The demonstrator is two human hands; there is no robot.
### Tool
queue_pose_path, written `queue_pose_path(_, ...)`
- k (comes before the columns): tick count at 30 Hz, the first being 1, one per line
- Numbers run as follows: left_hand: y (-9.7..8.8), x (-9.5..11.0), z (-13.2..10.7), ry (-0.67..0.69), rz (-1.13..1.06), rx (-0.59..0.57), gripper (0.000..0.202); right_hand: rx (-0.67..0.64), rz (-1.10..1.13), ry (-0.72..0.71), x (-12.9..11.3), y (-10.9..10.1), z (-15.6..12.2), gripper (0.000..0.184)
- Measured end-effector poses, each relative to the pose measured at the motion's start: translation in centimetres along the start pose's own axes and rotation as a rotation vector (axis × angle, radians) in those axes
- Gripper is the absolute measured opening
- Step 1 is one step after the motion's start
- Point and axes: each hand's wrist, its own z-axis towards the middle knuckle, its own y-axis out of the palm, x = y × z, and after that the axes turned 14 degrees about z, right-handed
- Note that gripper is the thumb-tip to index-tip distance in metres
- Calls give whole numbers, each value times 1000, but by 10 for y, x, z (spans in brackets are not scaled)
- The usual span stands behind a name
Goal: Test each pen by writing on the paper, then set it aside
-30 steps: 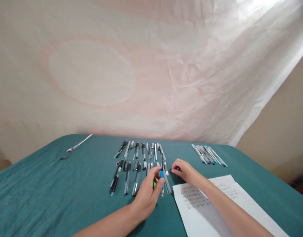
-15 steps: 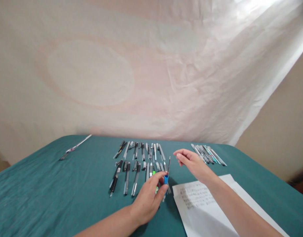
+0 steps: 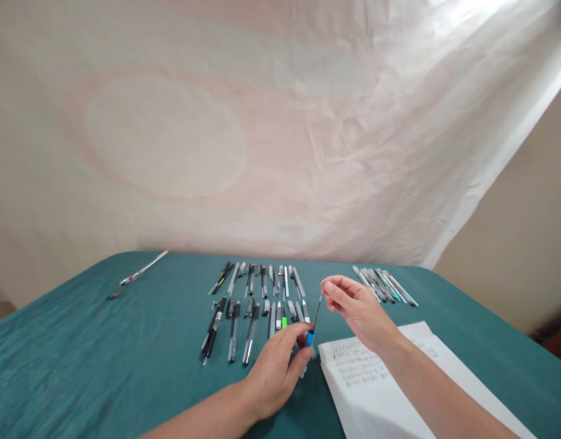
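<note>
My left hand (image 3: 277, 369) is closed around a pen (image 3: 310, 338) with a blue grip. A thin dark refill (image 3: 317, 314) sticks up out of the pen's top end, tilted to the right. My right hand (image 3: 353, 303) is closed in a pinch beside the refill's tip. Whether its fingers touch the tip or hold some small part is hidden. Behind my left hand lie several pens (image 3: 250, 334) with their caps off beside them, and a white pen with a green part (image 3: 284, 322).
A second row of uncapped pens (image 3: 263, 281) lies farther back. At the back right is a bunch of pens (image 3: 385, 285). White paper with handwriting (image 3: 367, 396) lies under my right forearm. A long, thin packet (image 3: 138, 274) rests at the far left of the green-covered table (image 3: 102, 366).
The pen in my left hand has tipped to the right, bringing the refill's tip close to my right fingers. My right hand has hardly moved.
</note>
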Motion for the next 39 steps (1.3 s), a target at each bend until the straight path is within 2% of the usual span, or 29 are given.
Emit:
queue_pose_path(10, -2, 2, 1, -10, -6, -7, 32, -92, -172, 17, -1, 3, -4, 27)
queue_pose_path(19, -1, 0, 1, -2, -6, -28, 32, -24, -37, -65, -5, 3, -4, 24)
queue_pose_path(25, 0, 0, 1, -9, -11, -4, 32, 9, -46, -71, -7, 0, -2, 26)
queue_pose_path(35, 0, 1, 1, -12, -13, 2, 33, -59, -143, -28, 0, -1, -3, 24)
queue_pose_path(39, -1, 2, 1, -14, -9, -8, 33, -47, -124, -35, 2, -1, -2, 23)
